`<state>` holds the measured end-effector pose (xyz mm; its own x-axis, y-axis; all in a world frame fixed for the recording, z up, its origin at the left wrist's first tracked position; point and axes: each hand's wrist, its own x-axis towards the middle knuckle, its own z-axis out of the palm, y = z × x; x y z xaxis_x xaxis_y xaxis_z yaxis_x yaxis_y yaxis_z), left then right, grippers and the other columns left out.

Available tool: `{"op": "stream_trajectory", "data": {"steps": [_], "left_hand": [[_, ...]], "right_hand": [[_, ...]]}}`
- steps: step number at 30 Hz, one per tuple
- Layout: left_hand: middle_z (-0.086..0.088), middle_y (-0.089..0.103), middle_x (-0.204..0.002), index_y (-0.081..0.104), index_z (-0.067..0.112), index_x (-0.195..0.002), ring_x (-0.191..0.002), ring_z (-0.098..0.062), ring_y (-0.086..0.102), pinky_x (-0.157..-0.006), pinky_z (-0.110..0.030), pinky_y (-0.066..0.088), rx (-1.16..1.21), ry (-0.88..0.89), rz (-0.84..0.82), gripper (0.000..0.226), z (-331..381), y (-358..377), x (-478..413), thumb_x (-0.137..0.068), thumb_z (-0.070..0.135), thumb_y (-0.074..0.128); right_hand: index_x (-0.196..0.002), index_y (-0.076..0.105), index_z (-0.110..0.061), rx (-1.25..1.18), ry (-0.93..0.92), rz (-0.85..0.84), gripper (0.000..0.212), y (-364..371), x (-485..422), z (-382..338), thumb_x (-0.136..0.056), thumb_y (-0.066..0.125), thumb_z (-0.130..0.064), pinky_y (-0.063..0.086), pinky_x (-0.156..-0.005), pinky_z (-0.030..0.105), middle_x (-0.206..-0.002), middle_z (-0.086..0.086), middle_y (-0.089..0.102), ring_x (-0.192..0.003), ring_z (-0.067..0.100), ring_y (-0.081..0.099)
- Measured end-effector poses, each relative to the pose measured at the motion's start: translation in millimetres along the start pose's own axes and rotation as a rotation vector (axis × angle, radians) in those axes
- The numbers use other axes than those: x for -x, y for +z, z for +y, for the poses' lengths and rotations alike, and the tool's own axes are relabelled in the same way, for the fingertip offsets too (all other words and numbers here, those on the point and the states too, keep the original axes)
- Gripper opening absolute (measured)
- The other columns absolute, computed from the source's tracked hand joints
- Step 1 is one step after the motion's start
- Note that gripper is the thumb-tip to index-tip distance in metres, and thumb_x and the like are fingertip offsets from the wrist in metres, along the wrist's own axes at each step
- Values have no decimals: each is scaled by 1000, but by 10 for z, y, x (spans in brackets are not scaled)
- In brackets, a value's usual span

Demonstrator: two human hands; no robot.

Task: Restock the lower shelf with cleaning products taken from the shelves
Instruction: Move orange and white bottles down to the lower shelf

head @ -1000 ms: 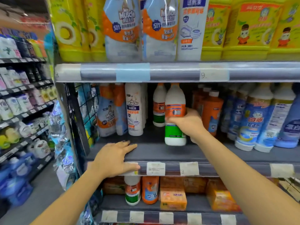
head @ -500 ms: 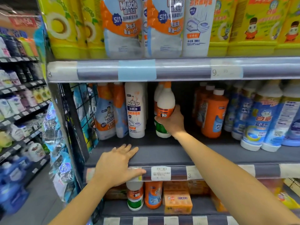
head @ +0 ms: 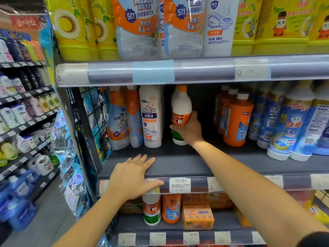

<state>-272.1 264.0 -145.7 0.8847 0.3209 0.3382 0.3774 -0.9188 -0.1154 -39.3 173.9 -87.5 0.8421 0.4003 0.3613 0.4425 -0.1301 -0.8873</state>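
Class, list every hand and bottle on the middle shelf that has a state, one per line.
right hand: gripping the white bottle.
white bottle: capped, gripped, roughly upright.
left hand: flat, resting on the middle shelf edge.
orange bottle: capped, standing upright.
toilet cleaner bottle: standing upright.

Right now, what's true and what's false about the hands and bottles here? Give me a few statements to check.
1. The right hand grips a white bottle with an orange cap. True.
2. The left hand holds an orange bottle. False: it rests open on the middle shelf's front edge, holding nothing.
3. The gripped bottle is up on the top shelf. False: it is at the middle shelf.
4. A similar white bottle stands on the lower shelf. True.
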Motion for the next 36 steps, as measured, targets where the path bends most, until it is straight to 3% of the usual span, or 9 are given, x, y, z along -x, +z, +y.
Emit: {"op": "stream_trajectory", "data": {"steps": [7,11,14,18,23,27,30,32,36], "left_hand": [[7,39,-155,33,42,-150,-143,-12,35,-110,-35,37,3,-6,-2,108,-6,-7,3,-62,99,6],[7,40,-155,34,41,-149,-143,-11,35,-110,-35,37,0,-8,-4,107,-8,-35,-28,-63,98,7],[6,43,-153,38,41,-148,-141,-12,39,-107,-37,40,-13,-10,-11,103,5,-69,-41,-64,97,13],[7,42,-154,37,42,-148,-141,-13,38,-104,-37,42,13,-53,-50,103,0,-112,-16,-63,97,18],[4,35,-158,31,42,-151,-145,-17,33,-111,-42,35,48,-88,-184,102,51,-208,56,-65,96,23],[-4,31,-160,31,38,-151,-146,-25,29,-115,-45,28,75,-214,-259,83,207,-310,126,-81,81,40],[-11,42,-153,35,28,-150,-139,-32,38,-113,-47,29,15,-271,-186,73,484,-355,276,-88,65,49],[-14,36,-155,34,22,-151,-143,-35,31,-115,-51,27,69,-279,-129,75,734,-344,487,-88,54,58],[-14,50,-140,59,14,-129,-125,-38,49,-94,-48,48,196,-209,10,52,1172,-270,1014,-81,34,66]], "right_hand": [[-130,44,-12,166,109,-160,75,-105,73,137,-69,85,-28,44,-89,30,-129,9,59,-116,27,58],[-120,60,-16,283,129,-260,52,-261,174,51,-74,79,-31,48,-79,28,-118,7,66,-96,20,62],[-108,68,-16,317,34,-340,37,-395,395,-35,-75,78,-31,51,-75,29,-104,5,70,-90,19,64],[-120,59,-15,516,-104,-420,49,-534,746,-224,-79,72,-38,41,-68,22,-110,2,62,-92,16,56],[-133,53,-15,687,-225,-543,60,-786,1251,-311,-81,68,-43,38,-81,26,-133,7,55,-115,22,54],[-134,50,-20,713,-289,-600,56,-1113,1702,-266,-84,67,-41,41,-86,29,-133,8,48,-116,25,52],[-132,52,-22,668,-295,-632,52,-1347,1989,-194,-85,67,-37,44,-85,29,-130,6,51,-110,23,55],[-132,53,-20,656,-281,-669,53,-1478,2164,-110,-84,68,-36,49,-86,33,-129,6,52,-103,22,59],[-132,53,-15,697,-253,-740,54,-1610,2435,129,-83,66,-33,46,-86,31,-130,10,54,-110,26,57]]}}
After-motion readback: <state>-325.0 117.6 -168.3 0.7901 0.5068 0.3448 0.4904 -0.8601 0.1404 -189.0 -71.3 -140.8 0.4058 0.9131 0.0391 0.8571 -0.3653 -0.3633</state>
